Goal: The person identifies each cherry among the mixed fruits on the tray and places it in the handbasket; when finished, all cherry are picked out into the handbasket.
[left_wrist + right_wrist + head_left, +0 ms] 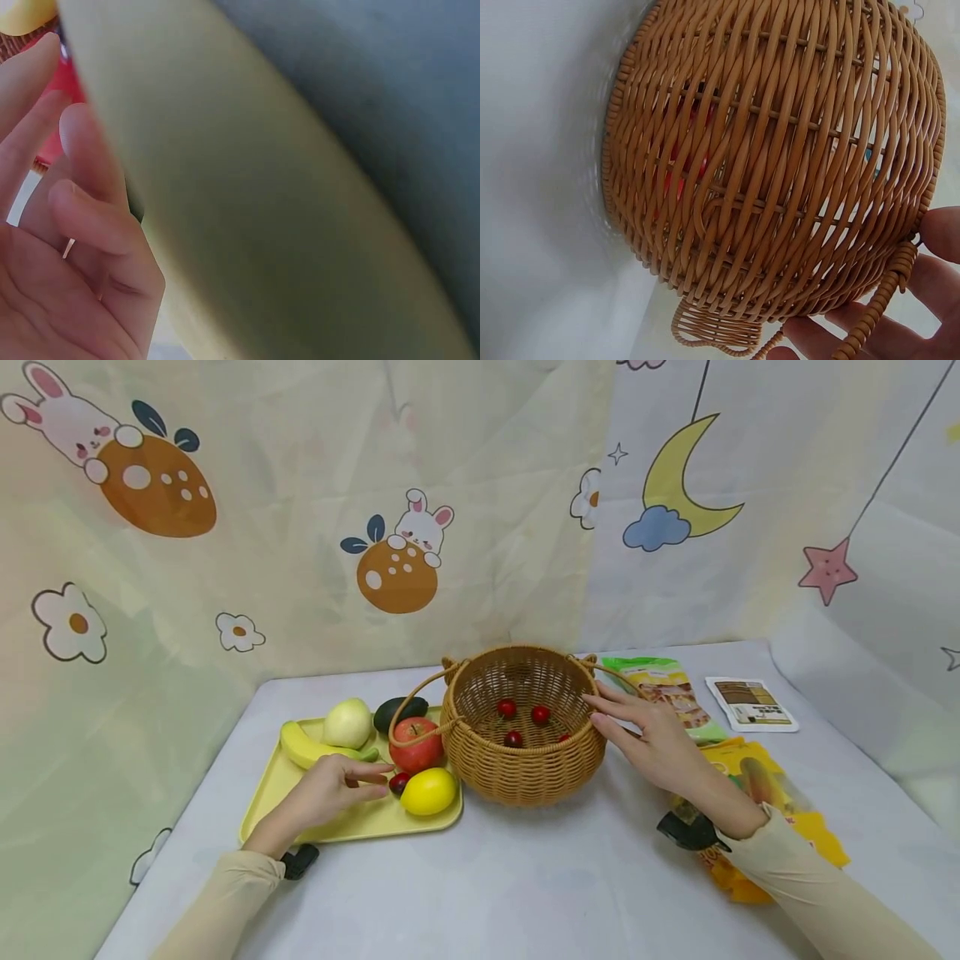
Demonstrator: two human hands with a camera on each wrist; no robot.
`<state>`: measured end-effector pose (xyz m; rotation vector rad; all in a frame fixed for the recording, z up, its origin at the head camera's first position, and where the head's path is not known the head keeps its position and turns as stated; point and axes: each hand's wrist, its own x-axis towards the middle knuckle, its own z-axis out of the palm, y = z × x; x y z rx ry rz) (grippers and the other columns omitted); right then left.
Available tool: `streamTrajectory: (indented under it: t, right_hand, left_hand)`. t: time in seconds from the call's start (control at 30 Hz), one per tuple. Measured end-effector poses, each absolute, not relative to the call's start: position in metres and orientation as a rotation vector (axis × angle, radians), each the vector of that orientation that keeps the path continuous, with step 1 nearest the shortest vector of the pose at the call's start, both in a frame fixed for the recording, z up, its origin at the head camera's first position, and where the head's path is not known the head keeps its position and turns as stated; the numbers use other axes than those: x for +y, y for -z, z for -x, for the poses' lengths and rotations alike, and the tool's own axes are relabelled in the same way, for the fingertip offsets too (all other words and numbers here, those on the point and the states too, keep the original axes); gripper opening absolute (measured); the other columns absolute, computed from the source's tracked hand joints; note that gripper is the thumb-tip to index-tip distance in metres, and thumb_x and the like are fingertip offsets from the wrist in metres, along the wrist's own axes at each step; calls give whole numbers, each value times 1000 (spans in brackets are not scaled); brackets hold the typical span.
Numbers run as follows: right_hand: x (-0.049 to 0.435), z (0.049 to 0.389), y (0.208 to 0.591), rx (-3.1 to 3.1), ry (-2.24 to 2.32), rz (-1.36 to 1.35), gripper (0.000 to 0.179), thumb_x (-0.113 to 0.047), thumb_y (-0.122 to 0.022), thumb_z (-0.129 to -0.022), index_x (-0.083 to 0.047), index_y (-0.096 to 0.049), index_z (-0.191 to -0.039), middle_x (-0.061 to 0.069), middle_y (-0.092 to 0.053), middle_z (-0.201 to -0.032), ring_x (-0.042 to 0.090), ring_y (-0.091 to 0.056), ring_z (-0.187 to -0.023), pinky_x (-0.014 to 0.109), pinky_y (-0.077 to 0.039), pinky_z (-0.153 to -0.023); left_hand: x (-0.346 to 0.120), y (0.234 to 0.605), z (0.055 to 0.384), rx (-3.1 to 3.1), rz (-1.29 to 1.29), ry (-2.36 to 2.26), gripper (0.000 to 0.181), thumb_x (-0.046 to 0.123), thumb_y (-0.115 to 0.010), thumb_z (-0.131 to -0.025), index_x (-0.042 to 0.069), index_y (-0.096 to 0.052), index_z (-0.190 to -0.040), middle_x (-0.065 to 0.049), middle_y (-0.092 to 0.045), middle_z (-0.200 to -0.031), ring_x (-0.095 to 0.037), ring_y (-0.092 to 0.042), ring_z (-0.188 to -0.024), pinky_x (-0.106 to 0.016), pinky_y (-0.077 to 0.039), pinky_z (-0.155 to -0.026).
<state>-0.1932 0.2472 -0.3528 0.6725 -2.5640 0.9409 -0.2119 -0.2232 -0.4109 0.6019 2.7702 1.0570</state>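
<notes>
My left hand (330, 793) reaches over the yellow tray (262, 793), its fingertips just short of a dark red cherry (399, 783). Its fingers bend loosely in the left wrist view, with nothing seen between them. Beside the cherry lie a lemon (429, 792) and a red apple (416, 745). The wicker basket (525, 772) stands right of the tray, several cherries (540, 715) inside it. On the basket's right rim rests my right hand (660, 743), fingers nearly straight; the right wrist view shows them by the handle (877, 307).
Further back on the tray are a banana (303, 747), a pale green round fruit (347, 723) and an avocado (400, 713). To the right lie a green snack bag (671, 689), a white packet (752, 704) and a yellow bag (787, 793), partly under the right arm.
</notes>
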Motion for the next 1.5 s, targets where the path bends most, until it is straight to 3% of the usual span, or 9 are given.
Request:
streamTrajectory:
  t: [0.17, 0.3, 0.57, 0.73, 1.03, 1.5]
  right_hand:
    - [247, 192, 352, -2570, -944, -675, 37, -23, -60, -105, -15, -64, -141, 17, -53, -152, 4, -25, -39, 24, -31, -45]
    - [247, 192, 352, -2574, -943, -676, 37, -24, -60, -105, -15, -64, -141, 17, -53, -152, 3, -24, -39, 24, -31, -45]
    - [247, 191, 353, -2573, -947, -677, 37, -23, -60, -105, -13, -64, -141, 19, -53, -152, 3, -23, -39, 24, -31, -44]
    - [247, 191, 354, -2551, -939, -690, 37, -21, -60, -105, -10, -65, -139, 19, -54, -151, 2, -22, -39, 23, -30, -44]
    - [248, 191, 355, -2543, -942, -687, 36, -21, -61, -104, -12, -65, -139, 20, -55, -150, 2, -21, -39, 23, -29, -44]
    - [248, 193, 353, -2543, -938, -688, 37, -22, -60, -105, -14, -65, -140, 19, -54, -151, 2, -21, -38, 23, -29, -43]
  left_hand:
    - [-219, 411, 211, 2783, -583, -1055, 35, 28, -81, -88, 17, -78, -121, -4, -77, -120, -5, -43, -59, -21, -40, -54]
    - [-216, 411, 211, 2787, -603, -1035, 36, 31, -81, -88, 17, -78, -121, -4, -77, -121, -4, -42, -59, -20, -39, -53]
    - [-211, 407, 213, 2786, -656, -934, 33, 33, -82, -87, 23, -79, -119, 3, -80, -105, -3, -33, -54, -20, -30, -50]
    - [-206, 407, 213, 2780, -640, -914, 33, 34, -83, -85, 26, -80, -117, 4, -80, -106, -3, -34, -50, -20, -28, -47]
    - [-201, 406, 212, 2808, -654, -873, 34, 36, -85, -84, 25, -81, -115, 2, -80, -108, -6, -53, -50, -22, -38, -48]
    - [-195, 402, 212, 2909, -684, -757, 29, 25, -84, -81, 23, -82, -110, 5, -80, -105, -3, -40, -51, -21, -32, -49]
